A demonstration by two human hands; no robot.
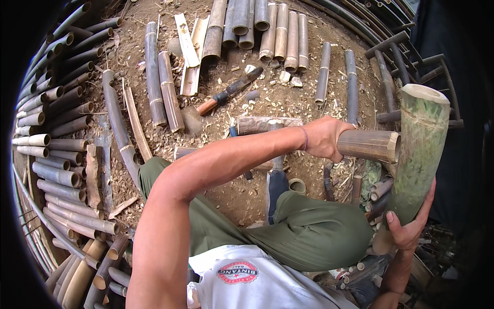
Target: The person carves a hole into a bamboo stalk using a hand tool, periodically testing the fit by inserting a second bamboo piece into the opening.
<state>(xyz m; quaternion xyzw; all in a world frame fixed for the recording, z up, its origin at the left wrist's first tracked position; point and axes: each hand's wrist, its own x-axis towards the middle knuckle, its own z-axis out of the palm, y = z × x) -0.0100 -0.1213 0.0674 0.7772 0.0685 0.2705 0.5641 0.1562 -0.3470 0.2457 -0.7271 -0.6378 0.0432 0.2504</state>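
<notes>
My left arm reaches across to the right, and my left hand (325, 138) is closed around one end of a short brown bamboo tube (366, 146). The tube lies level, and its trimmed far end is beside a thick green bamboo section (421, 149); whether the two touch I cannot tell. That green piece stands nearly upright, leaning a little, with a pale cut face on top. Low on its side, my right hand (411, 226) grips it with the thumb in front and the fingers partly hidden behind.
Stacked bamboo tubes (67, 177) line the left side, and more tubes (247, 26) lie at the back. On the chip-strewn dirt rests a dark tool with a brown wooden handle (207, 106). A bamboo frame (386, 77) stands far right. My bent legs (319, 232) are below.
</notes>
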